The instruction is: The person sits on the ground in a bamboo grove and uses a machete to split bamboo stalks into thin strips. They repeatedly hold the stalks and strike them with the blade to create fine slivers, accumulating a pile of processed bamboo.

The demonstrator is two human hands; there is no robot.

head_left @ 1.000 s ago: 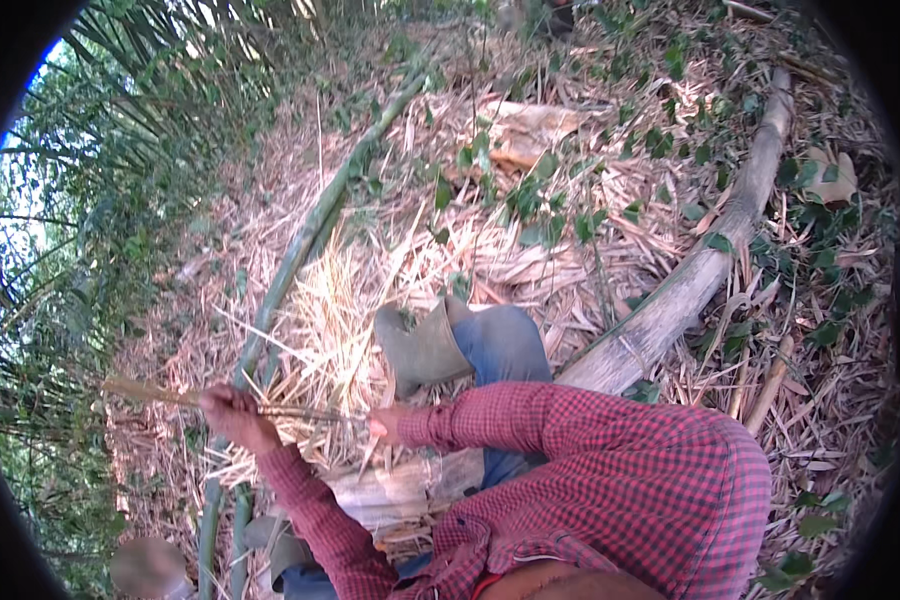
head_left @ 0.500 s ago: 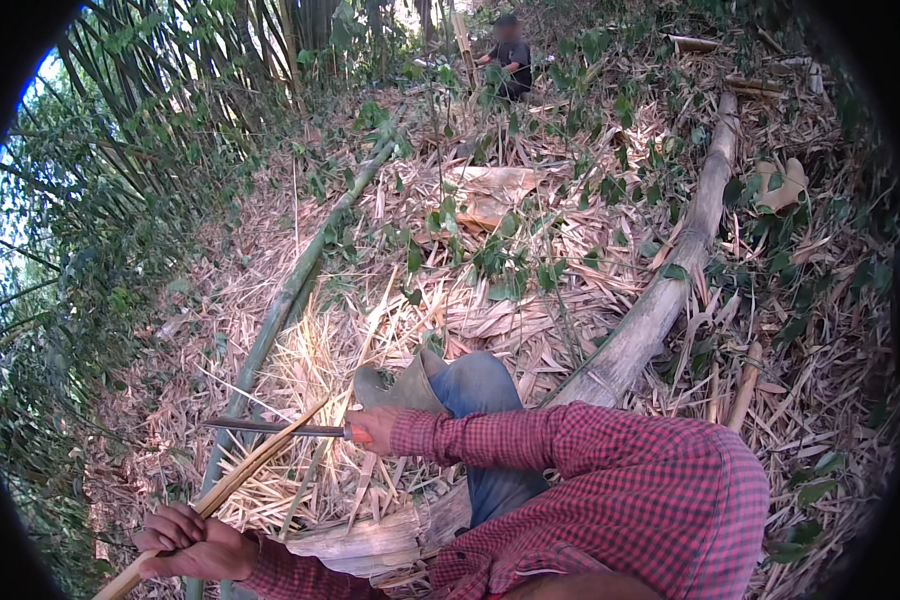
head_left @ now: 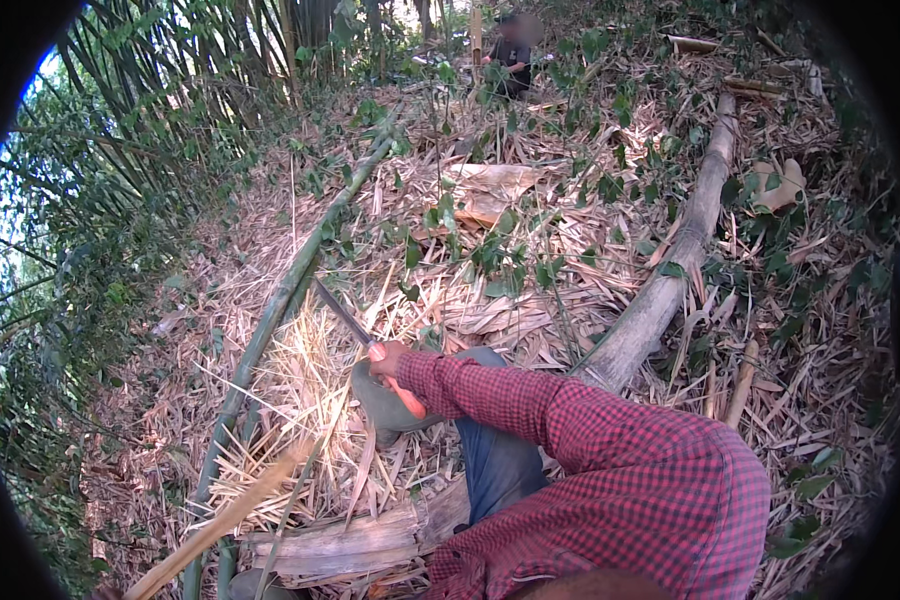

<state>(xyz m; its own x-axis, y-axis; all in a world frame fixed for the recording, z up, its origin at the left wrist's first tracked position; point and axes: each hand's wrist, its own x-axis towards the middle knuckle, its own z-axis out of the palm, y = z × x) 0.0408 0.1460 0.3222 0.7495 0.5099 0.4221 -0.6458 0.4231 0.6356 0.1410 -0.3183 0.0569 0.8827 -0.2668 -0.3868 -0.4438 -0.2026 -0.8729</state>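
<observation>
My right hand [head_left: 388,361] is closed round the orange handle of a long knife [head_left: 342,313]. Its dark blade points up and away to the left, clear of the wood. At the lower left a split bamboo strip [head_left: 215,522] slants upward, its far end smeared by motion. Only a sliver of my left hand [head_left: 106,593] shows at the bottom edge, round the near end of that strip; most of the fingers are cut off. Pale bamboo shavings and slivers [head_left: 305,375] lie heaped below the blade, beside my boot [head_left: 395,395].
A green bamboo pole [head_left: 270,330] runs along the left of the shavings. On the right lies a thick grey trunk [head_left: 660,300], and a split log piece [head_left: 360,548] is near me. Dry leaves cover the ground. Another person [head_left: 511,60] sits far off by an upright bamboo piece.
The knife has left the bamboo strip and swung up and right, its tip now pointing away. My left hand and the strip have moved down, and the hand is nearly out of view.
</observation>
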